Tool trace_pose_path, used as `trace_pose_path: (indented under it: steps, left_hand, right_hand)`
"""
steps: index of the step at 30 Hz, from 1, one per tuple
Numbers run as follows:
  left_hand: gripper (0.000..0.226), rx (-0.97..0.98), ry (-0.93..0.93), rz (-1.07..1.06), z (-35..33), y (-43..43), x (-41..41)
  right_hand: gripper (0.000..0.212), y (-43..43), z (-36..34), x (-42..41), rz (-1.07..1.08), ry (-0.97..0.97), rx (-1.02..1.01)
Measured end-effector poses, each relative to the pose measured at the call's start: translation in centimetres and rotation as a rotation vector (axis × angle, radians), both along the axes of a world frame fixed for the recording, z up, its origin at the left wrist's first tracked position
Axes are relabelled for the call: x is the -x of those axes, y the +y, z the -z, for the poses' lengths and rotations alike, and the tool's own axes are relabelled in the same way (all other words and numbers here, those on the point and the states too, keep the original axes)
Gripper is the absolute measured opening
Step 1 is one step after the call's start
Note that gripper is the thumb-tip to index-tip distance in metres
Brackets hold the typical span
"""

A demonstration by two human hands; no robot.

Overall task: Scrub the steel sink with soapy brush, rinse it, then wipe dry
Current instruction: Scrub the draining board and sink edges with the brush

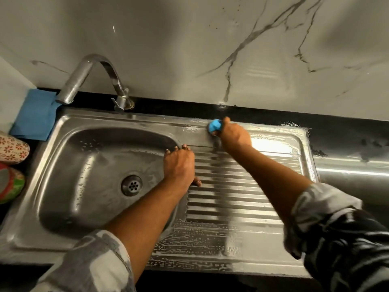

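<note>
The steel sink [63, 144] has a bowl on the left with a round drain [132, 185], and a ribbed drainboard [242, 186] on the right streaked with soap foam. My right hand [234, 134] grips a blue brush [214, 125] and presses it on the far rim of the drainboard. Its bristles are hidden under the hand. My left hand [179, 164] lies flat with spread fingers on the ridge between bowl and drainboard. A folded blue cloth [34, 115] lies on the counter at the far left, behind the sink corner.
A curved steel tap [84, 76] stands at the back, its spout over the bowl's far left corner. Two patterned containers [12, 148] sit at the left edge. A marble-look wall rises behind the black counter strip [263, 111]. More steel surface [353, 167] extends to the right.
</note>
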State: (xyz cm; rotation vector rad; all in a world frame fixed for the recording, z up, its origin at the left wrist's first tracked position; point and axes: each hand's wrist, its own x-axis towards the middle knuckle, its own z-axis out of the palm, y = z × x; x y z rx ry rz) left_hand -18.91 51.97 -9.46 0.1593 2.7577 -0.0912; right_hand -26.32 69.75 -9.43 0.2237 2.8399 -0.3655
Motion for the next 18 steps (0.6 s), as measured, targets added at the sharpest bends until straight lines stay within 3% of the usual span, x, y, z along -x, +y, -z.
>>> trace_pose_path:
  steps: [2, 6, 8, 10, 12, 16, 18]
  left_hand:
    - [0.061, 0.006, 0.010, -0.012, 0.2, -0.1, -0.1]
    - [0.117, -0.023, 0.082, -0.049, 0.6, -0.3, -0.7]
    - [0.108, -0.023, 0.054, -0.074, 0.2, -0.2, -0.8]
    - [0.078, -0.040, 0.018, -0.076, 0.0, -0.2, -0.8]
    - [0.062, -0.075, 0.009, -0.094, -0.1, -0.3, -0.8]
    - [0.076, -0.062, 0.031, -0.073, -0.1, -0.4, -0.9]
    - [0.070, -0.058, 0.024, -0.054, -0.2, -0.3, -0.8]
  right_hand:
    - [0.050, -5.4, 0.7, 1.2, -0.069, 0.010, 0.076]
    - [0.041, -11.5, 0.5, 2.6, -0.228, 0.016, 0.125]
    - [0.039, -9.8, 0.4, 2.2, -0.225, 0.022, 0.115]
    - [0.044, -5.2, 0.2, 1.0, -0.157, 0.007, 0.085]
    - [0.047, 1.1, -0.3, -0.2, -0.025, -0.027, 0.043]
    - [0.037, 13.1, -1.8, -2.2, 0.248, -0.086, -0.125]
    - [0.040, 14.3, -2.0, -2.5, 0.301, -0.116, -0.152]
